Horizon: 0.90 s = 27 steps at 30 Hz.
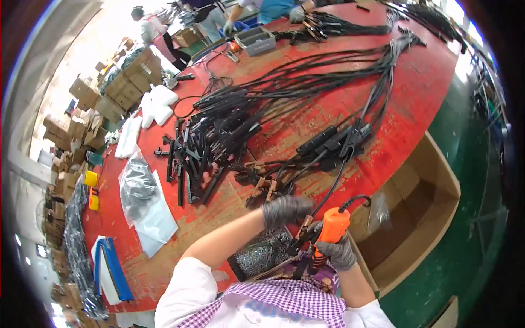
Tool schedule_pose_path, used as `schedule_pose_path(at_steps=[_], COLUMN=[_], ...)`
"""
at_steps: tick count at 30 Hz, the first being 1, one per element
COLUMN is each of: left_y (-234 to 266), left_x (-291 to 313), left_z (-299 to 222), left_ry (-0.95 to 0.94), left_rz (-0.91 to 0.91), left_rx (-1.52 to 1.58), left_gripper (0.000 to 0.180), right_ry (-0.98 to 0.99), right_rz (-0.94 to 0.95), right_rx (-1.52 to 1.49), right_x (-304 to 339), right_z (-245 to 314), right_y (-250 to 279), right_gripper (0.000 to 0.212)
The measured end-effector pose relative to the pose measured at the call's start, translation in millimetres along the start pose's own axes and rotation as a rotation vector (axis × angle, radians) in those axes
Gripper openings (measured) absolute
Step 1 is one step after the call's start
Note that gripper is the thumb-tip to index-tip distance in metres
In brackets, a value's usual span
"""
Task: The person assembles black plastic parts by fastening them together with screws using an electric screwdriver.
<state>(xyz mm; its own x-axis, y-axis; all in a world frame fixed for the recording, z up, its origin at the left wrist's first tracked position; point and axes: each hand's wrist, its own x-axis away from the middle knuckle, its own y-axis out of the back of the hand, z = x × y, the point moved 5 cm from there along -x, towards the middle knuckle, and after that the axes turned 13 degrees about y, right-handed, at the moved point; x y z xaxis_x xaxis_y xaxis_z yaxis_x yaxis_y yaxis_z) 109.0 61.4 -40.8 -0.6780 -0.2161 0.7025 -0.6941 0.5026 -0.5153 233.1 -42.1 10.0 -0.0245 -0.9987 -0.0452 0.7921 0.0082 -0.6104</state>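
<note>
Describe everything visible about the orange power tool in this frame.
The orange tool looks like a handheld electric screwdriver with a smooth plastic body. It stands roughly upright, tilted slightly, near the table's front edge. A black cable leaves its top and loops to the right. The right hand, in a grey glove, wraps its lower body, hiding the tip. The gloved left hand holds dark parts just beside it. Below lies a tray of small metal screws.
</note>
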Motion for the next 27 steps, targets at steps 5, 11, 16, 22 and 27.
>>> schedule_pose_path(at_steps=[5,11,16,22,27], left_y=[-5,-47,-35,-41,-20], left_x=[-64,-145,-146,-114,-58], left_z=[-75,-112,-126,-97,-35], left_ry=[-0.091,-0.121,-0.105,-0.033,0.105], left_rz=[-0.204,0.44,0.041,-0.002,0.104], left_rx=[0.181,0.15,0.459,-0.004,0.159], left_gripper=[0.031,0.036,0.031,0.023,0.025], right_ry=[0.012,0.118,0.094,0.169,0.07], right_rz=[0.007,-0.012,0.018,-0.017,-0.066], right_rx=[-0.103,0.065,-0.029,-0.041,-0.165], right_x=[3,6,5,9,-1], right_z=[11,20,20,37,15], right_y=[1,-4,-14,-4,-7], right_gripper=[0.041,0.043,0.035,0.033,0.029])
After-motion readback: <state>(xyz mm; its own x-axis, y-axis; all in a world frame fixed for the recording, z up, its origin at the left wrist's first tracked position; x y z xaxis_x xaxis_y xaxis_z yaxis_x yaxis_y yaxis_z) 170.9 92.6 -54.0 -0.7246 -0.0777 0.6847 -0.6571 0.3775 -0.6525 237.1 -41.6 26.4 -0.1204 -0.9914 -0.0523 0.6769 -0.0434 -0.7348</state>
